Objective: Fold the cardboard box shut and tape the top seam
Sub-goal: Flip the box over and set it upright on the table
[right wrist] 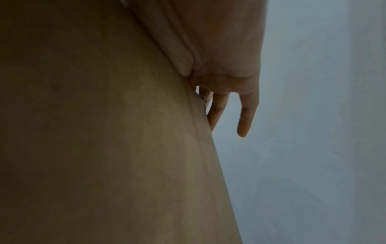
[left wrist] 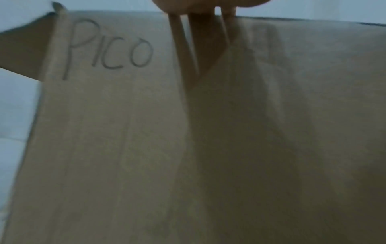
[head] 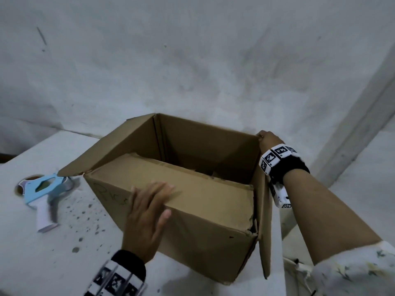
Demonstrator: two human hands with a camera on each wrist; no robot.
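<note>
A brown cardboard box (head: 203, 227) stands open on the white table (head: 42, 263), with "Pico" written on its front (left wrist: 108, 47). Its near flap (head: 171, 178) is folded inward and nearly level. My left hand (head: 149, 210) lies over the near top edge, fingers flat on that flap and thumb on the front face. The left flap (head: 119, 146) slants up and outward. The right flap (head: 264, 210) stands upright. My right hand (head: 268, 139) grips this flap's far upper corner; the right wrist view shows its fingers (right wrist: 244, 115) along the cardboard (right wrist: 104, 132).
A blue and white tape dispenser (head: 42, 189) lies on the table left of the box. A grey wall rises behind. The table's right edge runs just beyond the box's right side, and the table shows dark speckles near the front left.
</note>
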